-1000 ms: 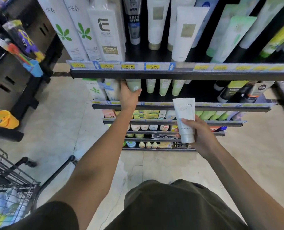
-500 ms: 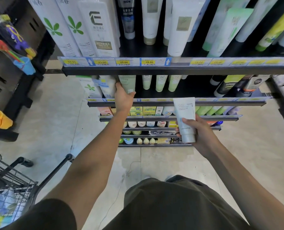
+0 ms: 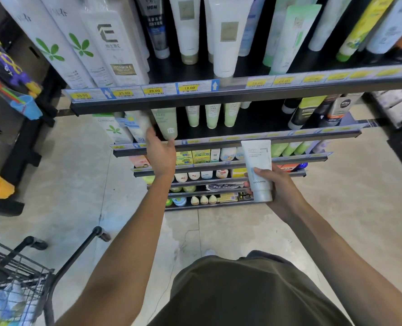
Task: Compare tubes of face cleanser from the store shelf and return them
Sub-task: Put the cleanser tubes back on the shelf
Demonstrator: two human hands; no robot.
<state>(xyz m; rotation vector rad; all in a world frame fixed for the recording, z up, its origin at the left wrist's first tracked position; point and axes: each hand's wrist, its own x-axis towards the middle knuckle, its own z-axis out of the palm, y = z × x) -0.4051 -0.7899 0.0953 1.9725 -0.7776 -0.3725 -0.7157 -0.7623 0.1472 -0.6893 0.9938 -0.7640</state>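
At the far left stood your black wire shopping cart (image 3: 12,278), with bluish packaged goods lying in its basket, too blurred to name. Further right, your left hand (image 3: 160,154) had stayed up at the second black metal shelf (image 3: 242,143) over the last second, fingertips on the cap end of the pale green plastic cleanser tube (image 3: 167,123), thumb on one side and fingers on the other; I could not tell whether it truly pinched the tube. The tube was still in its row, which suggests this one had not yet come out for comparing. That shelf also held three more light green tubes (image 3: 212,115) beside it. To the right, your right hand (image 3: 280,188) kept its curled grip on the white plastic cleanser tube (image 3: 259,169), held cap down in front of the shelves.
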